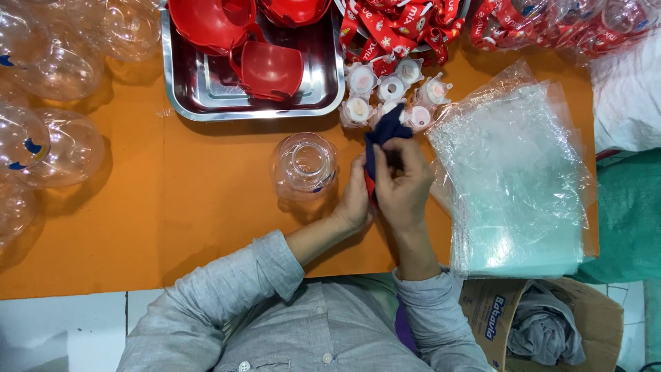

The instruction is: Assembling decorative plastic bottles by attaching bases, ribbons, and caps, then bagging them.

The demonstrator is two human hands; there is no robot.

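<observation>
Dark blue cloth being gripped by both hands, mid-table

A dark blue cloth [385, 134] is pinched between the left hand [354, 200] and the right hand [405, 186], fingers curled tight around it; a clear jar [303, 165] is parked at 9 o'clock, clear bags [513, 179] are stacked at 3, white caps [392, 89] are clustered at 12, a steel tray [206, 89] with red parts [270, 69] at 11
</observation>
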